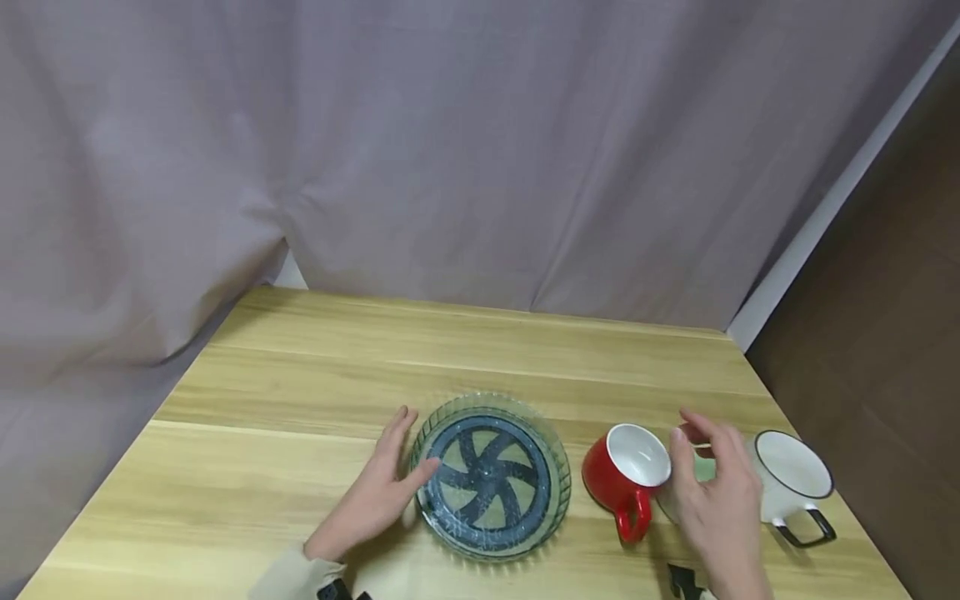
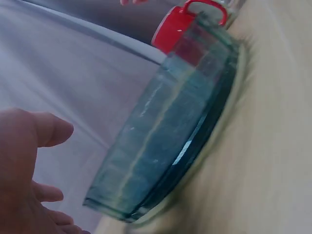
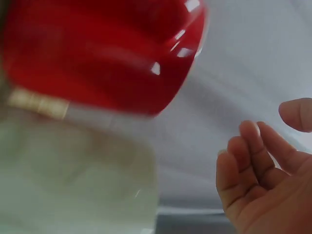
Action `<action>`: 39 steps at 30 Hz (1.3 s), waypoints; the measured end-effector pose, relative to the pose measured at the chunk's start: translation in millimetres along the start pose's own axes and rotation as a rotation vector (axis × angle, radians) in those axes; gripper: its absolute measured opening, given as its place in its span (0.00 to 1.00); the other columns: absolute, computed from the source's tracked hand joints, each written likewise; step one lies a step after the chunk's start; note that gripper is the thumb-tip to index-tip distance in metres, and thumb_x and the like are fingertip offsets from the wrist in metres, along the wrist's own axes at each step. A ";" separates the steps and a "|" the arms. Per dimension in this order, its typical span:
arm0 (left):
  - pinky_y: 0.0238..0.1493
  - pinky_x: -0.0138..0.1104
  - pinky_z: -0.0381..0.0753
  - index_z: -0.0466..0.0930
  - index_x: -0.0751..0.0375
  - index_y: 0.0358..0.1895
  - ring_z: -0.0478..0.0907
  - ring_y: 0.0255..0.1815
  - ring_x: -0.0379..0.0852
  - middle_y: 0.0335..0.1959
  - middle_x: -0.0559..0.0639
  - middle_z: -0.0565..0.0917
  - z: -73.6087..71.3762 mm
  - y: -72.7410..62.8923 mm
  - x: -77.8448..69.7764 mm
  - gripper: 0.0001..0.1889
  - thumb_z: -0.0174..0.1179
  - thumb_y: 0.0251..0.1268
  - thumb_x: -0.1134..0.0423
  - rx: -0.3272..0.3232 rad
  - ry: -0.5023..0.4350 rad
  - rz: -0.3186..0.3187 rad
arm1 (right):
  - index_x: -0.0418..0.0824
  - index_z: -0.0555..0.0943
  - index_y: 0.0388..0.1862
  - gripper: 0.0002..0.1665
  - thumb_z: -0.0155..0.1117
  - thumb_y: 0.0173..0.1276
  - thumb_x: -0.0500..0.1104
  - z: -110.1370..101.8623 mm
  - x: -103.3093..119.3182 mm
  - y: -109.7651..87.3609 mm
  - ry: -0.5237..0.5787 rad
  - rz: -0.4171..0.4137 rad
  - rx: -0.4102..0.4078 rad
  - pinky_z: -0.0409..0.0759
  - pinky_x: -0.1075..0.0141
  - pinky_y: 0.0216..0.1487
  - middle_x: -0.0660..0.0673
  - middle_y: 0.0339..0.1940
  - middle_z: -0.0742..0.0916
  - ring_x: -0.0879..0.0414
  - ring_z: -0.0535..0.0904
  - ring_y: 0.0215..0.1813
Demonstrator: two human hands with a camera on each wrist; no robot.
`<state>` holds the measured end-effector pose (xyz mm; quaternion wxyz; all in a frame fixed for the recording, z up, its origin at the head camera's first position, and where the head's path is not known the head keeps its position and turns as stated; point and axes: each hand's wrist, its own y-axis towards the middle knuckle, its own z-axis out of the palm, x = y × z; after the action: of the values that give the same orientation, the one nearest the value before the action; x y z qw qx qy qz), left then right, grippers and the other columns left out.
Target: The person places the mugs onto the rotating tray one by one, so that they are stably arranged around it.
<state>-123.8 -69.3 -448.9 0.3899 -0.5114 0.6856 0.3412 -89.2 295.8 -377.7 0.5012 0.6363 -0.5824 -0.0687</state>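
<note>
A round clear glass dish [image 1: 489, 472] with a dark blue pinwheel pattern on its bottom lies on the table. At its left side is my left hand [image 1: 378, 492], fingers extended and thumb reaching over the rim; in the left wrist view a gap shows between hand and dish wall. To the right stands a red mug [image 1: 611, 479] with a white inside. My right hand [image 1: 716, 492] hovers over a pale green mug [image 3: 73, 180], mostly hidden in the head view. Its fingers are loosely bent and hold nothing. Beyond it is a white mug [image 1: 795, 467] with a black rim and handle.
The wooden table [image 1: 300, 392] ends at a grey curtain [image 1: 450, 167] behind. A brown panel [image 1: 885, 350] borders the right side, close to the white mug. The red, green and white mugs stand close together in a row.
</note>
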 end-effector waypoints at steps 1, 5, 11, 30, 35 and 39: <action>0.71 0.62 0.45 0.45 0.57 0.78 0.42 0.77 0.62 0.79 0.57 0.41 2.2 -1.4 0.8 0.44 0.58 0.67 0.45 0.002 -0.008 0.004 | 0.31 0.81 0.51 0.17 0.63 0.63 0.29 -0.4 -2.8 -1.8 -0.018 0.010 -0.009 0.68 0.79 0.43 0.42 0.36 0.82 0.69 0.71 0.41; 0.70 0.63 0.45 0.45 0.57 0.78 0.40 0.77 0.62 0.79 0.56 0.40 7.8 -3.1 2.5 0.44 0.59 0.67 0.47 0.009 -0.032 0.008 | 0.32 0.82 0.47 0.14 0.64 0.62 0.31 1.8 -12.0 -7.1 -0.078 0.016 -0.020 0.68 0.79 0.34 0.45 0.31 0.81 0.70 0.69 0.34; 0.71 0.61 0.44 0.44 0.57 0.78 0.41 0.77 0.62 0.79 0.56 0.41 8.0 -5.9 6.2 0.45 0.60 0.67 0.48 -0.002 -0.023 -0.021 | 0.35 0.83 0.44 0.12 0.68 0.61 0.36 12.1 -14.2 -15.4 -0.164 0.043 0.058 0.67 0.79 0.28 0.50 0.29 0.79 0.66 0.69 0.31; 0.74 0.54 0.46 0.51 0.62 0.76 0.46 0.77 0.58 0.78 0.57 0.48 11.4 -2.7 10.2 0.38 0.60 0.68 0.58 -0.047 -0.083 -0.044 | 0.41 0.79 0.28 0.16 0.64 0.64 0.53 11.2 0.0 -22.6 -0.404 0.182 0.127 0.64 0.56 0.16 0.48 0.22 0.79 0.50 0.75 0.24; 0.74 0.52 0.47 0.52 0.62 0.76 0.48 0.76 0.57 0.78 0.58 0.50 12.6 -2.2 10.5 0.38 0.60 0.68 0.58 -0.053 -0.086 -0.033 | 0.46 0.72 0.21 0.30 0.57 0.63 0.69 -4.4 10.9 -18.1 -0.537 0.405 0.348 0.60 0.58 0.13 0.48 0.13 0.75 0.46 0.72 0.19; 0.75 0.51 0.47 0.53 0.62 0.75 0.50 0.76 0.57 0.77 0.59 0.52 13.1 -2.0 11.8 0.37 0.60 0.68 0.59 -0.057 -0.094 -0.033 | 0.46 0.73 0.22 0.35 0.54 0.60 0.76 -9.3 12.8 -15.2 -0.554 0.438 0.500 0.60 0.60 0.15 0.48 0.11 0.74 0.48 0.71 0.19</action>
<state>-121.4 -63.6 -465.5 0.4125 -0.5169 0.6479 0.3781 -68.8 287.8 -377.7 0.1592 0.5569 -0.8150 0.0142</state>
